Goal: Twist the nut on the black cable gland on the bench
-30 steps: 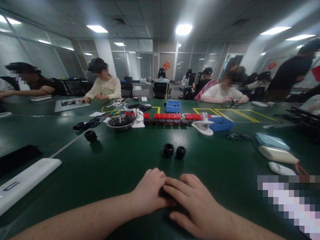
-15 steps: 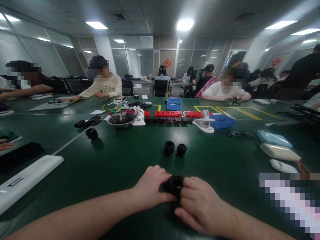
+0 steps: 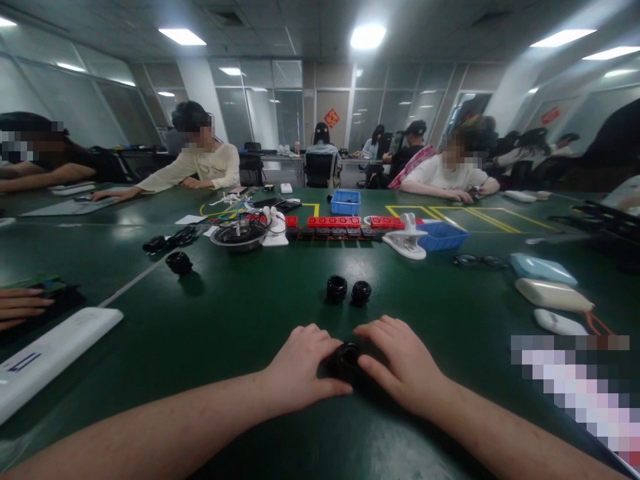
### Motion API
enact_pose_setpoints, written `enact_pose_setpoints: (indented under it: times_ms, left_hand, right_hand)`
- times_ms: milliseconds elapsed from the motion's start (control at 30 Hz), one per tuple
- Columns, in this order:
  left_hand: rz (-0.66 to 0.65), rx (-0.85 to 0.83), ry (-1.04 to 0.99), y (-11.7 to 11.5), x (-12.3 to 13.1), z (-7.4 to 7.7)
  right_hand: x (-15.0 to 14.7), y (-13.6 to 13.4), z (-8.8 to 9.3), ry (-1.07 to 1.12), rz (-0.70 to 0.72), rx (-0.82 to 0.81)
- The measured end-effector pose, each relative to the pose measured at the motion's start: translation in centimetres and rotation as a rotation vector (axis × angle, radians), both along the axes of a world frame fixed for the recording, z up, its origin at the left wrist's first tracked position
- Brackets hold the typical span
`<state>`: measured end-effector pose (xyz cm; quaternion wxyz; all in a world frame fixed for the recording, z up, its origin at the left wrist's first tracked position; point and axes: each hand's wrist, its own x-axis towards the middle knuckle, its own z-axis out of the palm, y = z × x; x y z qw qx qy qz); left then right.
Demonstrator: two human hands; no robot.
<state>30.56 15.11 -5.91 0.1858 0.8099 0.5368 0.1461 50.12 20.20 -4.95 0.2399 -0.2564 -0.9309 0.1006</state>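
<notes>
My left hand [image 3: 303, 365] and my right hand [image 3: 400, 363] meet near the front edge of the green table [image 3: 250, 313]. Between them sits a small black ring-shaped part [image 3: 347, 358], gripped from both sides by curled fingers. Only its top opening shows; the rest is covered by my fingers. Two more black ring parts [image 3: 349, 291] stand side by side a little farther back, untouched.
Another black part [image 3: 179, 262] lies to the left. A metal bowl [image 3: 239, 235], red blocks [image 3: 334, 222], blue bins [image 3: 441, 236], glasses [image 3: 477, 261] and pale cases [image 3: 553, 294] sit beyond. A white bar [image 3: 53, 352] and another person's hand [image 3: 23, 305] are at left. Several people sit around.
The black part was hidden under my overlapped hands, then lifted into view between them; now it sits lower between both hands. Another person's hand has come in at the left.
</notes>
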Motion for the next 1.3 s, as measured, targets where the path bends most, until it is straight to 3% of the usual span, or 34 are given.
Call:
enact_pose_setpoints:
  times_ms: [267, 367, 600, 967, 1300]
  left_hand:
    - [-0.001, 0.021, -0.002, 0.1, 0.1, -0.1]
    - [-0.006, 0.039, 0.003, 0.2, 0.1, -0.5]
    - [-0.001, 0.049, 0.023, 0.0, 0.1, -0.6]
    - [0.035, 0.018, -0.082, 0.1, 0.1, -0.6]
    - [0.044, -0.003, -0.073, 0.2, 0.2, -0.4]
  right_hand:
    - [-0.2, -2.1, 0.3, 0.056, 0.011, 0.088]
    - [-0.6, -2.5, 0.3, 0.013, 0.017, 0.022]
    - [-1.0, -2.6, 0.0, 0.017, 0.013, -0.112]
    - [-1.1, -2.5, 0.6, -0.003, -0.002, -0.124]
    - [-1.1, -2.4, -0.1, 0.056, -0.006, -0.111]
